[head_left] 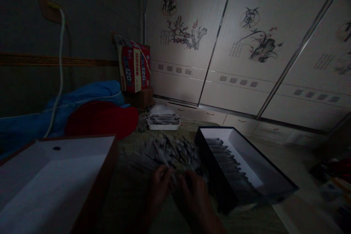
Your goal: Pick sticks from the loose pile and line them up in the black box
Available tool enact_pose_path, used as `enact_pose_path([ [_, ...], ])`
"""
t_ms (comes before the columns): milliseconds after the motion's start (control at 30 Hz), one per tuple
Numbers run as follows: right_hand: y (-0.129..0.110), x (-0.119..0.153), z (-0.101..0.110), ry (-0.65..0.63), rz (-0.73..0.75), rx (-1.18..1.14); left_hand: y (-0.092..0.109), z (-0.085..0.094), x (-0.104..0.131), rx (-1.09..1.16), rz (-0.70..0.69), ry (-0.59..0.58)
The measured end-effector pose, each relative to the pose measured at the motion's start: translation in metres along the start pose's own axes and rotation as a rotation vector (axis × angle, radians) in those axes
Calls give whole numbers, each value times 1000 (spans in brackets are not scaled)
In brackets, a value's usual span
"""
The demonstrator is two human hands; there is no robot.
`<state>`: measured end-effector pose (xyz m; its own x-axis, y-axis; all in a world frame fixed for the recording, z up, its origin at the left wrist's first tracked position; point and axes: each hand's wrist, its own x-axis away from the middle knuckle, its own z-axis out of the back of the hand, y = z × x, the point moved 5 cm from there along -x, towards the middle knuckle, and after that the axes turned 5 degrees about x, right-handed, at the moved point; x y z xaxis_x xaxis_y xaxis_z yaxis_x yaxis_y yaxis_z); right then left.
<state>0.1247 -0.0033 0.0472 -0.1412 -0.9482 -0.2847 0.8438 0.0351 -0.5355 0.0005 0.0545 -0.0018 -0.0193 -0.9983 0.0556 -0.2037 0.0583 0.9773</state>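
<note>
Both hands are close together at the bottom middle, in dim light. My left hand (159,184) is closed, with thumb and fingertips pinched on a slim, pale, pen-like piece (173,178). Opposite it, my right hand (195,190) is curled in at the piece's other side, its fingertips partly dark and blurred. Just beyond the fingers spreads a loose pile of thin pen-like pieces (164,150), clear and dark. To the right, a dark-sided box (216,175) with a white inside holds a row of pens (231,164) lying side by side.
A brown-edged box with a white inside (74,175) stands at left. Behind the pile sits a white tray (163,127) of thin pieces. Red cloth (101,120), blue cloth (90,91), a white cable (60,62) and a red carton (134,67) lie farther back, before wardrobe doors (186,62).
</note>
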Motion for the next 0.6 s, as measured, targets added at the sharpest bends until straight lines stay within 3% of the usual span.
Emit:
enact_pose_path([
  [167,26,-32,-6,60,-31,402,-1,18,-6,61,-34,164],
  [333,35,-36,-19,33,-22,543,10,24,-3,144,-79,214],
  [467,29,-24,-5,115,-14,441,13,25,-4,258,-75,193],
  [600,19,-1,14,175,27,34,7,28,-9,420,-49,202],
])
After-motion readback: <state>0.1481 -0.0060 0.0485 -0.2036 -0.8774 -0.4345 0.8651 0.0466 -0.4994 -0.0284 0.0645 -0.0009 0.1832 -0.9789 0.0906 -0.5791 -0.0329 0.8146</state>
